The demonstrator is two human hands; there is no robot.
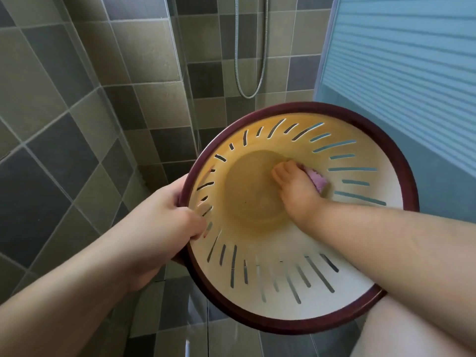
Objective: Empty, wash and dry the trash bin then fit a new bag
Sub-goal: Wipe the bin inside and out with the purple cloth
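Observation:
I look down into a cream plastic trash bin [296, 300] with slotted walls and a dark maroon rim, held up and tilted toward me. My left hand [164, 215] grips the rim on its left side, thumb inside and fingers outside. My right hand [296, 189] reaches deep inside and presses a pink cloth [395, 179] against the wall near the yellowish bottom. Most of the cloth is hidden under my fingers.
Grey and beige tiled walls surround me on the left and ahead. A metal shower hose [251, 73] hangs in a loop at the back. A blue ribbed door panel [401, 73] stands on the right. My bare knee [401, 328] shows under the bin.

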